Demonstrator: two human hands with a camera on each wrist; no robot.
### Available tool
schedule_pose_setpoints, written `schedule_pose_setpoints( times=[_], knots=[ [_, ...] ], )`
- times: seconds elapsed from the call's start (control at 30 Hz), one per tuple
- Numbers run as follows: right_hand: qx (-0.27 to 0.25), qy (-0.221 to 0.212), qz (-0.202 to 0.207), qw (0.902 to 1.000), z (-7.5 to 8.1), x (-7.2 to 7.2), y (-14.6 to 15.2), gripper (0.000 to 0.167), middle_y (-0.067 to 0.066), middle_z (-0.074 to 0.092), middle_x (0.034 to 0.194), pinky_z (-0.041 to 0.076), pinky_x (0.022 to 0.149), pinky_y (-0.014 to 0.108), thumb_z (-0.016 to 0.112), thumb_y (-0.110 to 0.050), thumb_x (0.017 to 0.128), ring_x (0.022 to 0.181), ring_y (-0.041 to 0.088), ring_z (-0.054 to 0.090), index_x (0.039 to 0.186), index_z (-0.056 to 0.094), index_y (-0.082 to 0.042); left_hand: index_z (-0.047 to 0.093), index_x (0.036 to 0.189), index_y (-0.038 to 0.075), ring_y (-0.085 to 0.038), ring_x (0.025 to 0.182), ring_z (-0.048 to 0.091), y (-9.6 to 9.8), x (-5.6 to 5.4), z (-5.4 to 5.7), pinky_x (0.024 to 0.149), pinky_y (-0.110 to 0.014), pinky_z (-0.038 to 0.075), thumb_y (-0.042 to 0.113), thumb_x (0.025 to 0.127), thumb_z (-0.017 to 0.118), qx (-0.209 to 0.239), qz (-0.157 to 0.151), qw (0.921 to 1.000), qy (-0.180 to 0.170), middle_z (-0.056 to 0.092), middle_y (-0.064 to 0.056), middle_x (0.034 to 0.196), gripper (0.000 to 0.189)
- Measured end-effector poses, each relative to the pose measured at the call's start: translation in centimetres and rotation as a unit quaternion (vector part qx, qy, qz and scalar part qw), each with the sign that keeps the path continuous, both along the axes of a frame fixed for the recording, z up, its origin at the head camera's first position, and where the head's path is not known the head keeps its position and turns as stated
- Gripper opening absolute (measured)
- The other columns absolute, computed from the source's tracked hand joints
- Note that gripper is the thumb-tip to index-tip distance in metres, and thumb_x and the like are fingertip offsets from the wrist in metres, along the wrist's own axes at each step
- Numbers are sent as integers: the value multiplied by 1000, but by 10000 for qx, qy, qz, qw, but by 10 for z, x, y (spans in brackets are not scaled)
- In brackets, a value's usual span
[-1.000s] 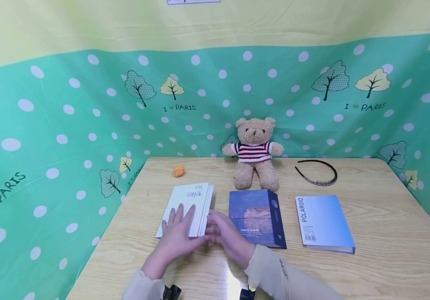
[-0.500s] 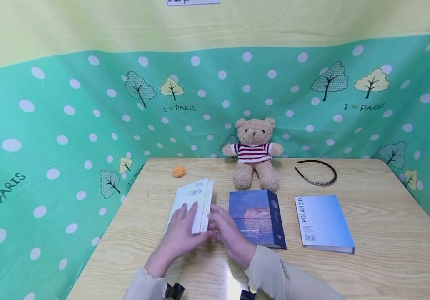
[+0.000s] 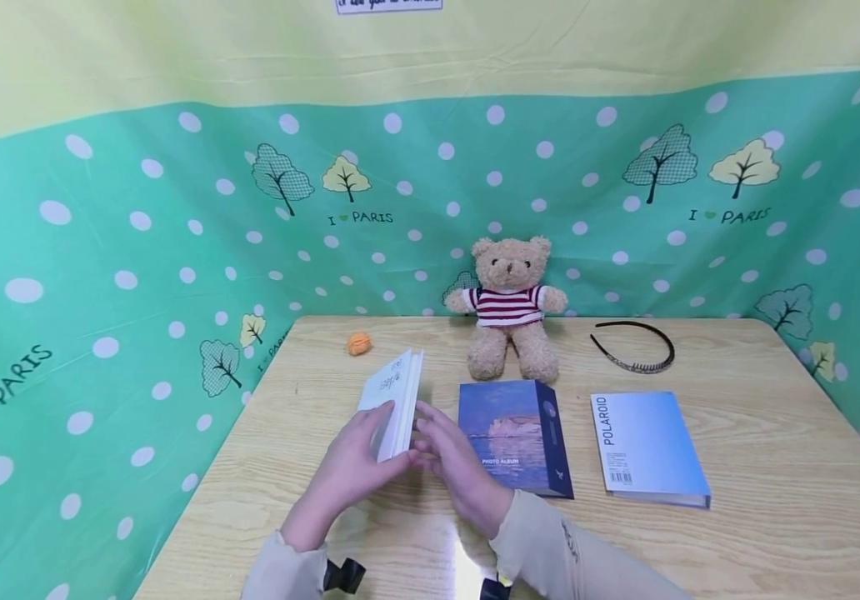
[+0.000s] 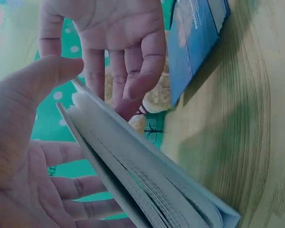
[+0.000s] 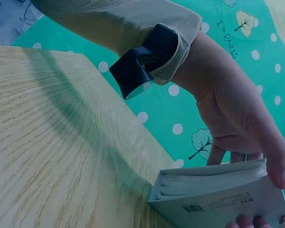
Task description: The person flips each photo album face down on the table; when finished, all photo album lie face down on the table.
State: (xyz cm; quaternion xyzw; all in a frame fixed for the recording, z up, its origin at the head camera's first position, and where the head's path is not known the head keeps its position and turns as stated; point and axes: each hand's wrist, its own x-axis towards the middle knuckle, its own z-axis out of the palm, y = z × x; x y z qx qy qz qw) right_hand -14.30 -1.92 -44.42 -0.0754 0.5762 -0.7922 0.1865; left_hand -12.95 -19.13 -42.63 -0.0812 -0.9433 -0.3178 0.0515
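My left hand point(image 3: 351, 467) grips a white hardcover book point(image 3: 382, 396) with dark characters on its cover. The book stands tilted on its long edge at the left of the table. In the left wrist view, the thumb lies at one cover's edge and the fingers spread along the other cover, with the pages point(image 4: 123, 152) showing between. My right hand point(image 3: 460, 467) is at the book's right side, fingers loosely bent. The right wrist view shows its fingertips point(image 5: 244, 221) at the cover with the barcode point(image 5: 193, 208).
A dark blue photo album point(image 3: 501, 433) lies just right of my right hand, and a light blue Polaroid album point(image 3: 647, 442) beyond it. Behind are a teddy bear point(image 3: 508, 308), a black headband point(image 3: 643, 366) and a small orange object point(image 3: 358, 343). A green cloth point(image 3: 430, 183) hangs behind the table.
The white book has gone from nearly flat to steeply tilted, its left side rising. My left hand has turned with it; the right hand has stayed nearly in place.
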Motion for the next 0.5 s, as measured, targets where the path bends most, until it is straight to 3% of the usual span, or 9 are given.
schedule_pose_setpoints(
  times=[0.27, 0.5],
  knots=[
    [167, 16, 12, 9999, -9, -2, -3, 55, 16, 56, 135, 39, 103, 54, 47, -30, 100, 112, 28, 59, 147, 40, -4, 51, 141, 8, -34, 110, 62, 0, 1, 4, 85, -49, 55, 38, 83, 75, 607, 289, 9976, -135, 63, -17, 125, 70],
    [533, 19, 205, 9984, -20, -2, -6, 53, 14, 51, 141, 38, 101, 57, 52, -30, 98, 123, 35, 50, 143, 46, -3, 54, 138, 10, -35, 110, 62, -2, 1, 4, 83, -52, 55, 25, 86, 73, 1304, 167, 9913, -29, 66, -15, 122, 57]
  ],
)
